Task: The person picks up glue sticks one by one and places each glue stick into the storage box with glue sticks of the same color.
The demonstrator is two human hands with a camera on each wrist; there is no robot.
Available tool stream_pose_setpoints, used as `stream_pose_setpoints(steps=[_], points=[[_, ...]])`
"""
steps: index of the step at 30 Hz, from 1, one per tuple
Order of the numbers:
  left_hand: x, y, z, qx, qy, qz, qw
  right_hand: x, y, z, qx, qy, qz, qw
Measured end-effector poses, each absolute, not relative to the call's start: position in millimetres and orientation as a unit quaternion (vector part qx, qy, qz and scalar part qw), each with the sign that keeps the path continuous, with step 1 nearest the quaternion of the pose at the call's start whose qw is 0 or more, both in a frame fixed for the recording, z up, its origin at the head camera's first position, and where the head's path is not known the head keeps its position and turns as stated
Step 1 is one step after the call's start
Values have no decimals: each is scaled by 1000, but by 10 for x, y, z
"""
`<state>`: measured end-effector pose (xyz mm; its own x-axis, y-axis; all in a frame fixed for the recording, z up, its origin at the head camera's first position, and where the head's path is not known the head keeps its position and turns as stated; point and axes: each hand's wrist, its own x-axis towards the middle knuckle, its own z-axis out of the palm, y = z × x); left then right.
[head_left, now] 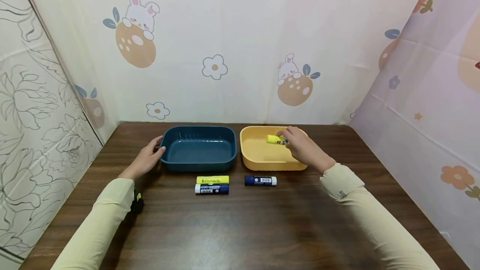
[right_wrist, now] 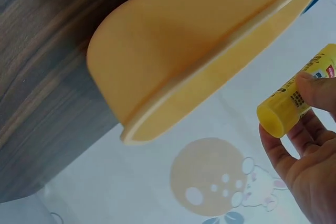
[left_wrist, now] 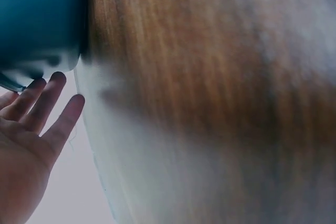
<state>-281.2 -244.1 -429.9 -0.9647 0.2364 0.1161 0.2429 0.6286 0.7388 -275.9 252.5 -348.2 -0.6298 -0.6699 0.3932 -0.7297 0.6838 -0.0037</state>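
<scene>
My right hand (head_left: 300,145) pinches a yellow glue stick (head_left: 276,139) over the yellow tray (head_left: 247,162). In the right wrist view, the thumb lies on one side of the tube and fingers on the other. My left hand (head_left: 146,159) rests at the left end of the dark blue tray (head_left: 198,166), its fingers fairly straight against the outer wall in the left wrist view. In front of the blue tray lie another yellow glue stick (head_left: 212,179) and a dark blue one with a white end (head_left: 211,188). A second dark blue glue stick (head_left: 260,180) lies before the yellow tray.
Both trays stand side by side near the back edge of the brown wooden table (head_left: 225,228). Behind them hangs a pale curtain (head_left: 240,95) printed with rabbits and flowers, and more patterned sheets flank the table. A dark object (head_left: 137,202) shows beside the left sleeve.
</scene>
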Motion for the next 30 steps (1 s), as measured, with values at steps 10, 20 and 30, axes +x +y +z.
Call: stream_pose_setpoints(steps=[10,20,30], points=[[-2801,-2428,-4303,-136,-900,-413,6,-2966,2584,-3602,355,-918,87,153],[-2804,-2429,-4297,-129,-900,-416,4,-3123,2656,-3744,342,-924,93,144],[-2807,-2437,-4298,-128,-897,-422,4,-3226,2676,-3890,342,-924,92,141]])
